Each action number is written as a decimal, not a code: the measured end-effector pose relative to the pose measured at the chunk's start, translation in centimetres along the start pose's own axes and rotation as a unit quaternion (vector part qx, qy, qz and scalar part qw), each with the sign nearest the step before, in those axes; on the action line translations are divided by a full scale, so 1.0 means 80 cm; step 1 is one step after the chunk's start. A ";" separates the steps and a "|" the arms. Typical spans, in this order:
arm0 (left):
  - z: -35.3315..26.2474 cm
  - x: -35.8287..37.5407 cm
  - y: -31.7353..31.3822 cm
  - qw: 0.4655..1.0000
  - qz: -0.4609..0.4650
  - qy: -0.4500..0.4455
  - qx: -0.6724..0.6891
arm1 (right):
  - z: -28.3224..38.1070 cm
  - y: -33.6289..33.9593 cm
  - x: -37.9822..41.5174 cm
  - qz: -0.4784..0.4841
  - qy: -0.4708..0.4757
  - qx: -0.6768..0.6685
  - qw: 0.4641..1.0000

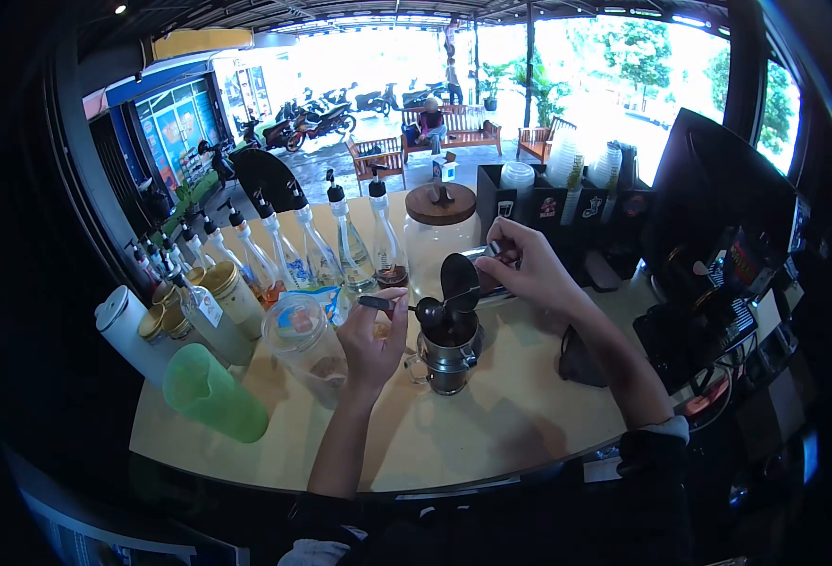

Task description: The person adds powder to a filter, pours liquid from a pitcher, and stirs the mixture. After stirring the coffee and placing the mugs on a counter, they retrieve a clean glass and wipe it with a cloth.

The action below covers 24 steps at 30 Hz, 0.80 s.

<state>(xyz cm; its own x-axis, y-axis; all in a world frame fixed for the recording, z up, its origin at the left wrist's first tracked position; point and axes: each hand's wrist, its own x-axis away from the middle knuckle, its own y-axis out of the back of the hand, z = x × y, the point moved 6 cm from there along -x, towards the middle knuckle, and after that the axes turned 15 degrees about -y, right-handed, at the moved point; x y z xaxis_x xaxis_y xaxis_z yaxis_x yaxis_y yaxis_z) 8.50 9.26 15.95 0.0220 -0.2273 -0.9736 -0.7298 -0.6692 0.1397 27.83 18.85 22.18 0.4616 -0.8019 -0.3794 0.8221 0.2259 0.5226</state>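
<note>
My left hand (375, 344) is closed round the dark handle of a small spoon (428, 311), its rounded bowl hanging over a metal dripper. My right hand (527, 264) grips a shiny metal cup (498, 283) tipped on its side, its dark mouth facing left and down. Below them both, the metal dripper (449, 358) stands upright on the counter, with a handle on its left side and dark contents showing at its top. A clear plastic jar (304, 344) is beside my left wrist.
Several pump bottles (354, 245) line the far side of the counter (520, 424). A green pitcher (203, 396) stands at the left. Behind the dripper is a glass jar with a wooden lid (441, 203). Cup holders (567, 208) and a dark screen (718, 198) stand right.
</note>
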 end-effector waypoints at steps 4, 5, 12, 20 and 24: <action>-0.001 0.000 0.000 1.000 0.006 -0.005 -0.005 | 0.000 0.002 0.003 0.005 -0.009 -0.003 1.000; -0.003 -0.001 0.000 1.000 0.008 -0.012 -0.011 | 0.000 0.002 0.003 0.005 -0.013 -0.002 1.000; -0.003 -0.007 0.000 0.999 0.018 -0.026 -0.024 | -0.007 0.004 0.006 0.006 -0.022 -0.021 1.000; -0.017 -0.018 0.000 0.997 0.028 -0.058 -0.052 | 0.001 -0.001 0.004 0.011 -0.013 -0.014 1.000; -0.019 -0.018 -0.003 0.996 0.035 -0.070 -0.052 | 0.004 -0.006 0.002 0.006 -0.010 -0.026 1.000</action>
<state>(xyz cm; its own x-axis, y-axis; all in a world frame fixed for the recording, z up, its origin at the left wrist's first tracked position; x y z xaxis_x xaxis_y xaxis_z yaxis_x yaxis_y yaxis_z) 9.68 8.64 17.57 -0.1282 -0.1798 -0.9753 -0.6509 -0.7268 0.2195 27.41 18.45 22.13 0.4657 -0.8099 -0.3567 0.8325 0.2642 0.4870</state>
